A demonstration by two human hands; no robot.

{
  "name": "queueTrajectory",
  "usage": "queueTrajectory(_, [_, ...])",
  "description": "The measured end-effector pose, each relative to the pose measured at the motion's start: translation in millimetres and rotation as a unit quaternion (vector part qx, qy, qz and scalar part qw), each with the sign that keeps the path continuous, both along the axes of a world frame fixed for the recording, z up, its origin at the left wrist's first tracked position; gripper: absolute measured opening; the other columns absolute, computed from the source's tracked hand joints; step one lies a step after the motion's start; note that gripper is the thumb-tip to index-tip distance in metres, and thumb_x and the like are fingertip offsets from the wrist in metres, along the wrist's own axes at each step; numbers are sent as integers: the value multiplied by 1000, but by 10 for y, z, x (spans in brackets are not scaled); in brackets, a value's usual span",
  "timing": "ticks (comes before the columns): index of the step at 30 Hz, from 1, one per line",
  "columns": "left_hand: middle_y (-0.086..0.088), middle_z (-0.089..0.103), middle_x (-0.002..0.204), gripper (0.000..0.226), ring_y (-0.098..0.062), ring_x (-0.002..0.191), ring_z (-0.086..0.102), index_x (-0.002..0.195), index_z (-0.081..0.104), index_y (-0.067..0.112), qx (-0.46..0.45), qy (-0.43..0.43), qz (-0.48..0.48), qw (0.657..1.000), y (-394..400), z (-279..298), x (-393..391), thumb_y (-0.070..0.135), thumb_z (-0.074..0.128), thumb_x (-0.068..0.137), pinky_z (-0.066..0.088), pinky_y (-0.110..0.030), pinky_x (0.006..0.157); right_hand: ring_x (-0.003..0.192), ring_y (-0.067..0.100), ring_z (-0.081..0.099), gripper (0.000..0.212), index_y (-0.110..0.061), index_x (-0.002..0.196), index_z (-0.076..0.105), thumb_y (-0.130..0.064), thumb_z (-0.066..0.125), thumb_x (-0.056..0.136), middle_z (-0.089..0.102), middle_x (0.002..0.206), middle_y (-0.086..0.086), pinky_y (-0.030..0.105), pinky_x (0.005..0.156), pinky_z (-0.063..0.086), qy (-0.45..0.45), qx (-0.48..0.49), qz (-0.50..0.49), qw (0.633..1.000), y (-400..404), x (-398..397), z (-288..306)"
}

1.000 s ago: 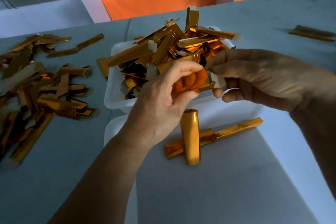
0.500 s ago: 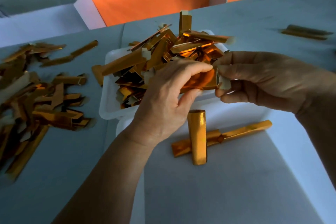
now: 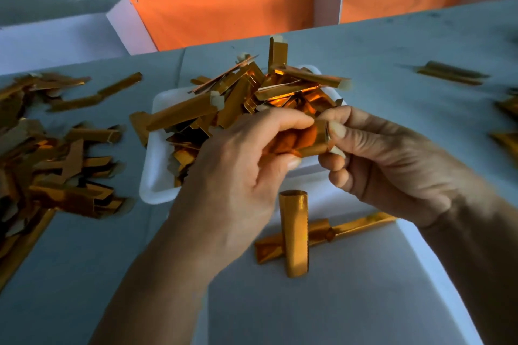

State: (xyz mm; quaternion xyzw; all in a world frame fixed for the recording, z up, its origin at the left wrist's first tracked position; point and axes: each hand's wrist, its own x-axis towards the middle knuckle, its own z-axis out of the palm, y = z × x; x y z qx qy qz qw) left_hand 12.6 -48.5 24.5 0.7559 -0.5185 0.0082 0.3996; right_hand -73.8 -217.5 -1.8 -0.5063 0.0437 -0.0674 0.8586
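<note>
Gold foil strip (image 3: 315,138) sits pinched by the left hand (image 3: 238,176) at one end and the right hand (image 3: 392,159) at the other, so I'd roll it evenly, edges kept square.

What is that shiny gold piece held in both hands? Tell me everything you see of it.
The gold piece looks like thin glossy foil card, bent into a short sleeve with a pale tab at its right end. It is held roughly level, over the tray's near edge. The left hand grips its left part, hiding it; the right hand pinches the right end.
</note>
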Motion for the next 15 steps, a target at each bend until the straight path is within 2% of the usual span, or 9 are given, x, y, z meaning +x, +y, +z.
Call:
queueTrajectory(4, [14,64,107,34,2,101,60,117,58,25,-22,53,-26,998,6,-135,-55,16,61,85,45,-6,80,53,9,58,16,-18,75,68,-23,57,86,60,63,0,18,49,49,-6,-25,31,999,-29,-21,-30])
queueTrajectory(8, [13,65,106,35,3,100,61,117,57,21,-33,93,-51,994,54,-175,-4,8,63,85,45,-6,81,55,13,62,12,-18,82,69,-27,71,75,63,64,1,20,52,50,-28,-78,50,995,-51,-4,-31])
queueTrajectory(12, [15,65,100,36,7,98,60,113,56,21,-35,93,-60,993,68,-194,6,2,65,84,42,-3,80,56,17,65,13,-18,88,70,-21,72,75,65,68,4,22,53,52,-46,-138,38,989,-83,7,-45])
queueTrajectory(15, [15,65,101,35,4,98,61,112,57,21,-40,93,-65,993,79,-201,12,3,65,84,44,-5,80,58,19,66,20,-17,91,69,-21,76,73,67,72,5,23,54,53,-46,-151,45,987,-87,-2,-22])
